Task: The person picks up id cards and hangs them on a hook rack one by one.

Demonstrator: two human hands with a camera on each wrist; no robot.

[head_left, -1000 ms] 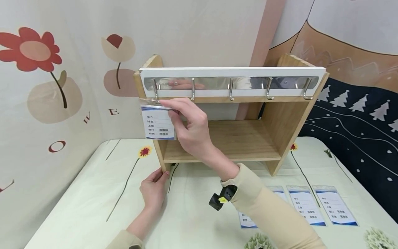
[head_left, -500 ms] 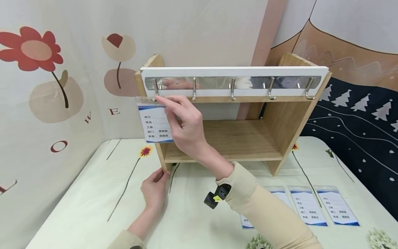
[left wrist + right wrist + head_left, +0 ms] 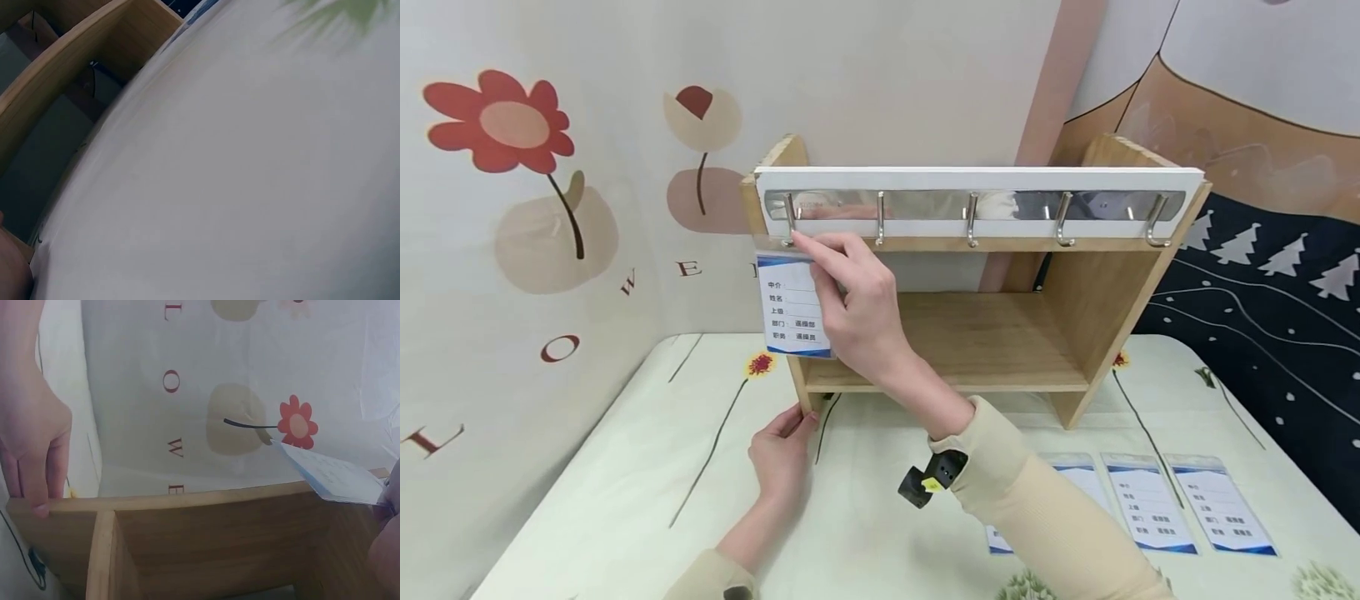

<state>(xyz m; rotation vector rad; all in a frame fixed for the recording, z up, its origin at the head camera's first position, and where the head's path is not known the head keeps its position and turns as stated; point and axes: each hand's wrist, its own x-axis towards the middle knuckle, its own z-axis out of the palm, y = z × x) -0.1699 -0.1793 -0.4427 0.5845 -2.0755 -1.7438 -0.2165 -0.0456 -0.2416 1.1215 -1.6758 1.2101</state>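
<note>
A white and blue name badge (image 3: 793, 308) in a clear sleeve hangs at the left end of the wooden shelf (image 3: 955, 337). My right hand (image 3: 861, 308) pinches its top edge between thumb and index finger, right by the leftmost metal hook (image 3: 789, 218). Whether the badge's slot is over that hook cannot be told, as the fingertips cover it. In the right wrist view the badge (image 3: 337, 475) sticks out from the hand at the right edge. Low down, my left hand (image 3: 781, 454) grips the shelf's front left leg (image 3: 803, 387) between thumb and fingers.
Several more badges lie in a row on the tablecloth at the right, among them one badge (image 3: 1221, 508) at the row's right end; the right sleeve (image 3: 1060, 517) partly covers others. A white board with a metal hook rail (image 3: 925, 204) spans the shelf's upper front.
The badge, still pinched by the right hand, has dropped slightly against the leftmost hook and its lower edge hangs lower. The left hand stays on the shelf leg. The head view shifted a little.
</note>
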